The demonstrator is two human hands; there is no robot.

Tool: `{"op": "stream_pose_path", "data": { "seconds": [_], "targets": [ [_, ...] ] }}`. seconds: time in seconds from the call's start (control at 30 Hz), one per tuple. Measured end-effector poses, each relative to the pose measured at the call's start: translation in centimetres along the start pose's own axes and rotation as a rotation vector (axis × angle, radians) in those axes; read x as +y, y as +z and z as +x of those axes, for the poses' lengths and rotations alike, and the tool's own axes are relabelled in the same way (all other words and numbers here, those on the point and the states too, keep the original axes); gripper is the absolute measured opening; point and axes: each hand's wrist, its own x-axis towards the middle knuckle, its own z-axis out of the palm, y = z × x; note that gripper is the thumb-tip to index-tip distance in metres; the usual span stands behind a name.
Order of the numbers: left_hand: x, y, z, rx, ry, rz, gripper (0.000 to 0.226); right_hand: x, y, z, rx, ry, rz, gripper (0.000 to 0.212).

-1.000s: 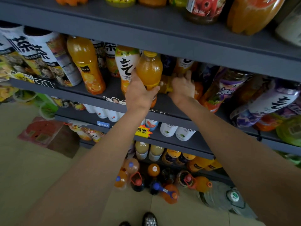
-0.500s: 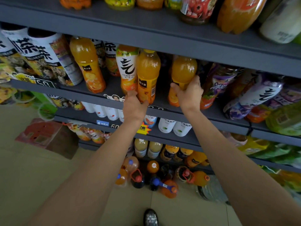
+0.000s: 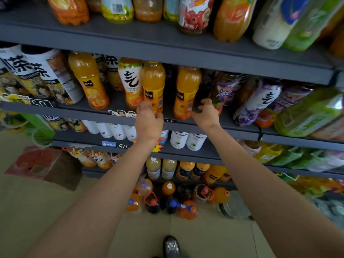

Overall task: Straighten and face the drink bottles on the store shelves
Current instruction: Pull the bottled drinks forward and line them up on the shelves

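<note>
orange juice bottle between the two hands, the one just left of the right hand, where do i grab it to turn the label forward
Take the orange juice bottle around its lower body, at the label band, coming straight in from the open shelf front. It stands upright at the shelf's front edge, and there is a gap on its left side for the thumb. Its cap sits close under the shelf above, so a top grip looks cramped. The right hand is nearest.

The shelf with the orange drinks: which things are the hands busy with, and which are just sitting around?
Busy with:
left hand at the front orange juice bottle with a yellow label
right hand by a second orange juice bottle and a dark bottle

Sitting around:
red cardboard box on the floor
big handled jugs on the floor
</note>
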Motion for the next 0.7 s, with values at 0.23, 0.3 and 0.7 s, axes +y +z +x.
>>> {"op": "stream_pose_path", "data": {
  "seconds": [0.23, 0.3, 0.7],
  "targets": [
    [9.7, -0.1, -5.6, -0.023, 0.338, -0.043, 0.029, 0.4, -13.3, -5.9, -0.055, -0.022, -0.083, 0.025],
    [13.2, 0.6, -6.9, -0.066, 0.427, -0.058, 0.029, 1.1, -17.4, -6.6, 0.019, 0.011, -0.075, 0.025],
    [28.7, 8.8, -13.3, -0.236, 0.650, -0.018, 0.034, 9.6, -35.3, -9.1, 0.154, 0.023, -0.065, 0.011]
  ]
}}
